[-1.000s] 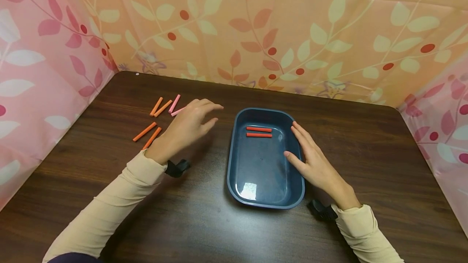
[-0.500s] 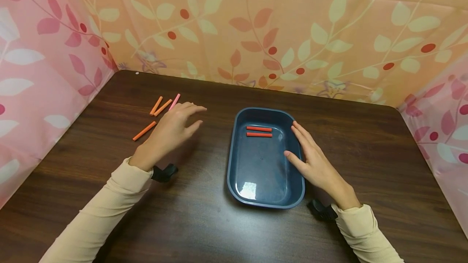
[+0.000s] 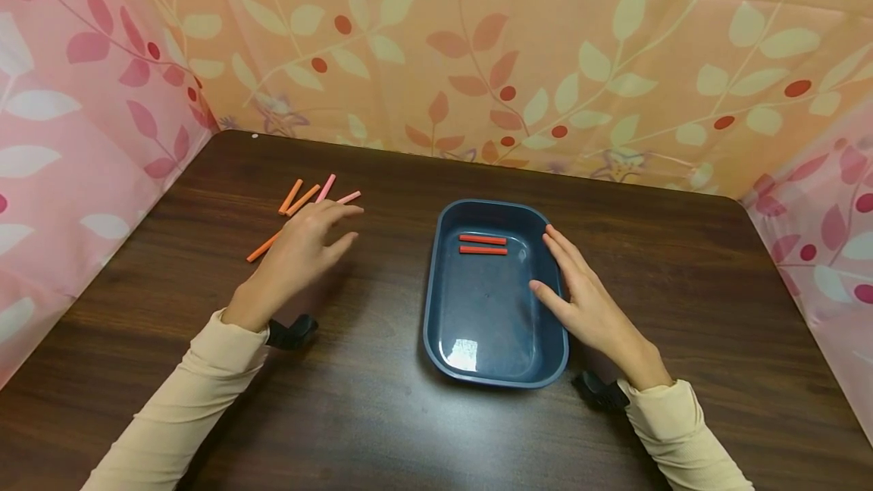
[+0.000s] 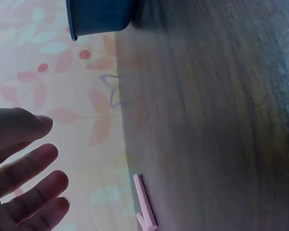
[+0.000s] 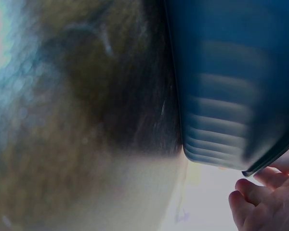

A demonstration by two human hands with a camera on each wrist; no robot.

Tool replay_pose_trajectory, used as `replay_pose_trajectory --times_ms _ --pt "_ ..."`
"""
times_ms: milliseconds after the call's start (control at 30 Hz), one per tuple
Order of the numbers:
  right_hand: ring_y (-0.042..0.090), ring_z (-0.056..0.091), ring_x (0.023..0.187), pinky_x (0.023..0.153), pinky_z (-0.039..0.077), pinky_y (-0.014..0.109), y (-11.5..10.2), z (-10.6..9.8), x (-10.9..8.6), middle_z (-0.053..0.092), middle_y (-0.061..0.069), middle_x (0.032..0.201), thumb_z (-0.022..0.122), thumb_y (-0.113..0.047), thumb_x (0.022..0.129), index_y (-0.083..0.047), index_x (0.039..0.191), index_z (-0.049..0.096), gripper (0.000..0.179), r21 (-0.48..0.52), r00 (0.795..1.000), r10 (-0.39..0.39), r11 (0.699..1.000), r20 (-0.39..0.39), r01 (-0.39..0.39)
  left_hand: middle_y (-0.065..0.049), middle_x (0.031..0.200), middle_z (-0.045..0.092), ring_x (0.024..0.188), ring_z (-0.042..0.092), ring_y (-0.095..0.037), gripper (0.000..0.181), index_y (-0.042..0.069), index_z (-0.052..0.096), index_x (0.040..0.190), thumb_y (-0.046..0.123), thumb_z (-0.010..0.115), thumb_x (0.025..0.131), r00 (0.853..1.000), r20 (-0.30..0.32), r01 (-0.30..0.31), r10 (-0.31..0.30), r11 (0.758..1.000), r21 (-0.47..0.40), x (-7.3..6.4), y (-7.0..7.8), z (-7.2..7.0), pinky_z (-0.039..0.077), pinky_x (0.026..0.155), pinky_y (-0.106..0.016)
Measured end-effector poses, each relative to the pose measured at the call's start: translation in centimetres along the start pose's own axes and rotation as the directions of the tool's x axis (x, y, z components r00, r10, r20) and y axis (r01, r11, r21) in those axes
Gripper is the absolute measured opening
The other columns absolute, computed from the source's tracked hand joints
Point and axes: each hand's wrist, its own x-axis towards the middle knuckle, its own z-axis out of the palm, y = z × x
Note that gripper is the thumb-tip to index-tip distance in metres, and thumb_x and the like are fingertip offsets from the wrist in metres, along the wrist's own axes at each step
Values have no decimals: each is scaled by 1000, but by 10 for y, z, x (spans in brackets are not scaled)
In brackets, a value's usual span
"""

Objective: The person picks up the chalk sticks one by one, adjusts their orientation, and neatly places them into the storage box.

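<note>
My left hand point(image 3: 303, 247) hovers over the left side of the table with thumb and fingers spread, holding nothing. Beneath and around it lie thin coloured sticks: two light orange sticks point(image 3: 302, 201), two pink ones point(image 3: 349, 197) and a darker orange stick point(image 3: 262, 247) partly covered by the hand. In the left wrist view the pink sticks point(image 4: 143, 199) lie below the loose fingers point(image 4: 36, 190). My right hand point(image 3: 593, 309) rests at the right rim of a dark blue plastic tub point(image 3: 487, 324), fingers extended along it and thumb over the inside. Two red sticks point(image 3: 483, 251) lie parallel inside the tub.
The dark wood-grain table point(image 3: 382, 415) carries all of this. Floral cloth point(image 3: 423, 59) hangs behind it and along both sides. A small white spot point(image 3: 255, 136) marks the far left corner. Black straps with small cameras point(image 3: 293, 332) sit on both wrists.
My left hand has drawn back left and toward me over the sticks, uncovering the second pink one and covering the nearer orange one. The right hand and tub stay in place.
</note>
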Motion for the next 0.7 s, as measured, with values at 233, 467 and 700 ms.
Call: replay_pose_trajectory --times_ms 233,467,700 --pt "36 20 152 114 24 65 1 0 0 14 9 167 63 -25 97 -3 157 22 76 -3 1000 -1 1000 -4 1 -21 120 68 113 59 -42 38 1 67 122 2 74 84 999 26 25 -25 999 23 -2 -5 0 45 97 -56" --pt "37 20 151 114 25 66 2 1 0 14 10 167 63 -25 97 -3 157 22 76 -12 1000 -3 1000 -7 3 -25 124 65 124 55 -44 42 -3 65 124 1 74 84 996 64 62 -66 996 56 -2 -12 -11 41 105 -58" --pt "37 21 151 113 25 66 3 0 0 14 9 167 64 -26 96 -2 157 22 77 -13 1000 -8 1000 -13 8 -26 121 67 108 63 -44 40 -2 65 124 4 73 85 987 108 114 -121 991 70 -4 -21 -27 47 90 -58"
